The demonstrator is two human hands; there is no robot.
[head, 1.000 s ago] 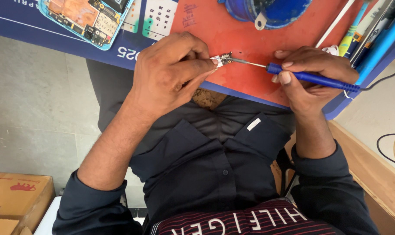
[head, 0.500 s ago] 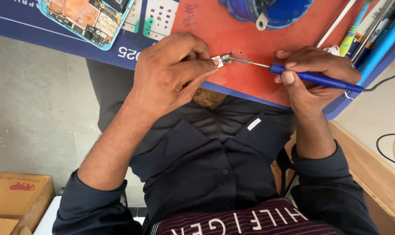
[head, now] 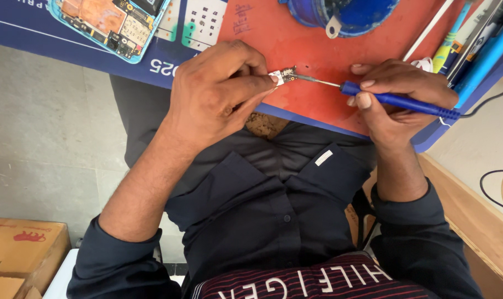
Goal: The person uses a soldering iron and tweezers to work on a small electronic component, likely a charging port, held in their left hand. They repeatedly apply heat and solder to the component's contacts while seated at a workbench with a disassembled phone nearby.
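Note:
My left hand [head: 218, 94] pinches a tiny circuit board [head: 284, 75] between thumb and fingertips, just above the red work mat [head: 318, 39]. In my right hand [head: 395, 99] is a blue-handled soldering iron [head: 406, 103], gripped like a pen. Its thin metal tip [head: 318, 81] points left and touches the right end of the small board. Both hands rest near the front edge of the table, above my dark shirt.
An opened phone with a teal frame [head: 110, 22] lies at the far left on a blue mat. A blue round container [head: 345, 14] stands behind the hands. Blue tools [head: 473, 39] crowd the right edge. Cardboard box [head: 19, 249] on the floor, wooden bench [head: 473, 210] and cable [head: 495, 188] at the right.
The soldering iron has slid a touch to the right. Both hands otherwise keep their grips and places.

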